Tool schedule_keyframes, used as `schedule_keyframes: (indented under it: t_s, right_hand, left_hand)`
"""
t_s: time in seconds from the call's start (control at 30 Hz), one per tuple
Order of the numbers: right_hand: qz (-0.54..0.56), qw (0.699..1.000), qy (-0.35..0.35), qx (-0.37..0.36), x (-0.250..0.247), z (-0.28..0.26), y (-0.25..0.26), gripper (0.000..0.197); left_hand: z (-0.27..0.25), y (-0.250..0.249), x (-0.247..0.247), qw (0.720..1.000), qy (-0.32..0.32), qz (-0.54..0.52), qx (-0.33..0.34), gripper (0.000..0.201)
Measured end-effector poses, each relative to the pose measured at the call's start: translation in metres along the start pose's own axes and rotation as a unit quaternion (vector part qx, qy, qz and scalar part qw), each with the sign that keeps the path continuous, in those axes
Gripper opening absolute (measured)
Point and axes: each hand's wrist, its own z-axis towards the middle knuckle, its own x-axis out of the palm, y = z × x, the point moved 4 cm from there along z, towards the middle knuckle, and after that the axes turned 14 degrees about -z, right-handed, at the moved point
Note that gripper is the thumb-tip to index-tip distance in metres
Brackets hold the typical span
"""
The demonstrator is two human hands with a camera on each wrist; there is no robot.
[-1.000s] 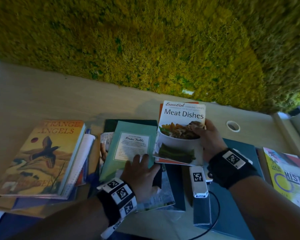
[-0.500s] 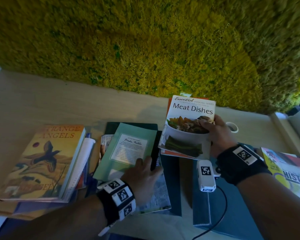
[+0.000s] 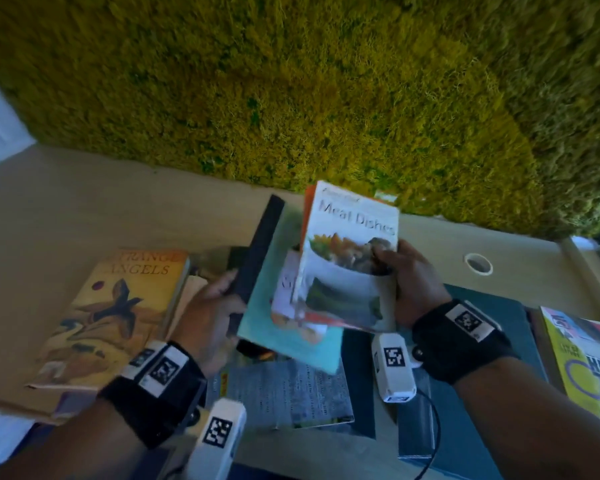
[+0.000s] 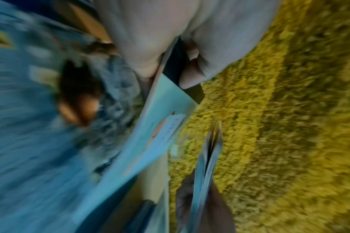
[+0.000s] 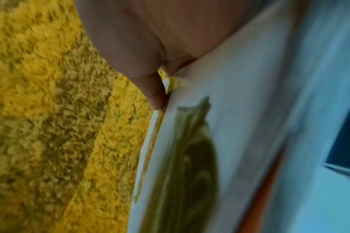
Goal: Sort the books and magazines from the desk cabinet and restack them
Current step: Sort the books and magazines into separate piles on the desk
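Note:
My right hand [image 3: 400,275] grips the white "Meat Dishes" cookbook [image 3: 347,258] by its right edge, with an orange booklet behind it, and holds them tilted above the desk. My left hand [image 3: 219,303] grips a teal-covered book [image 3: 274,313] together with a dark book [image 3: 258,251], lifted on edge. In the left wrist view the teal cover [image 4: 160,130] and dark book [image 4: 176,66] sit between thumb and fingers. The cookbook cover [image 5: 220,134] fills the right wrist view, which shows my thumb on its edge. "Strange Angels" [image 3: 118,313] lies at the left.
A magazine [image 3: 291,393] with small print lies flat below the lifted books. A dark teal folder [image 3: 492,427] sits under my right arm. A yellow "History" magazine [image 3: 589,365] lies at the right. A moss wall [image 3: 291,81] rises behind the wooden desk [image 3: 84,202], which has a cable hole [image 3: 478,264].
My left hand went from lying flat on the teal book to gripping it and the dark book and raising them on edge. The cookbook has tilted more upright and closer to them.

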Motion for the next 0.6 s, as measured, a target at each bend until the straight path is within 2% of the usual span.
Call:
schedule_keyframes:
  t_s: [0.1, 0.17, 0.2, 0.27, 0.3, 0.37, 0.4, 0.47, 0.5, 0.53, 0.6]
  right_hand:
    - [-0.031, 0.998, 0.021, 0.043, 0.017, 0.0, -0.039, 0.034]
    - [-0.049, 0.996, 0.028, 0.073, 0.028, -0.001, -0.068, 0.036]
    - [-0.057, 0.994, 0.028, 0.088, 0.031, 0.0, -0.082, 0.038]
    - [-0.076, 0.989, 0.043, 0.121, 0.041, -0.004, -0.099, 0.036]
    - [-0.096, 0.985, 0.051, 0.135, 0.043, -0.004, -0.103, 0.032]
    - [-0.172, 0.975, 0.058, 0.131, 0.048, 0.0, -0.097, 0.022]
    - [-0.209, 0.969, 0.053, 0.118, 0.048, 0.005, -0.091, 0.021]
    - [-0.282, 0.955, 0.03, 0.081, 0.044, 0.017, -0.073, 0.035]
    - [-0.313, 0.948, 0.01, 0.062, 0.038, 0.024, -0.065, 0.041]
    - [-0.31, 0.949, 0.0, 0.062, 0.033, 0.029, -0.059, 0.041]
    - [-0.223, 0.969, 0.023, 0.106, 0.027, 0.038, -0.054, 0.041]
  left_hand:
    - [0.0, 0.037, -0.026, 0.995, -0.065, -0.016, -0.07, 0.041]
    - [-0.003, 0.045, -0.029, 0.989, -0.063, -0.047, -0.124, 0.028]
    - [-0.005, 0.045, -0.027, 0.989, -0.041, -0.038, -0.135, 0.024]
    - [-0.006, 0.04, -0.02, 0.991, -0.013, 0.07, -0.114, 0.007]
    - [-0.006, 0.035, -0.017, 0.985, -0.019, 0.146, -0.087, 0.007]
    - [0.003, 0.03, -0.022, 0.975, -0.038, 0.214, -0.056, 0.025]
    - [0.009, 0.028, -0.025, 0.976, -0.053, 0.203, -0.056, 0.027]
    - [0.025, 0.022, -0.027, 0.985, -0.071, 0.147, -0.063, 0.047]
    - [0.033, 0.017, -0.024, 0.987, -0.076, 0.129, -0.06, 0.046]
    - [0.042, 0.009, -0.019, 0.986, -0.076, 0.136, -0.052, 0.039]
    - [0.067, -0.005, -0.011, 0.984, -0.068, 0.158, -0.039, 0.034]
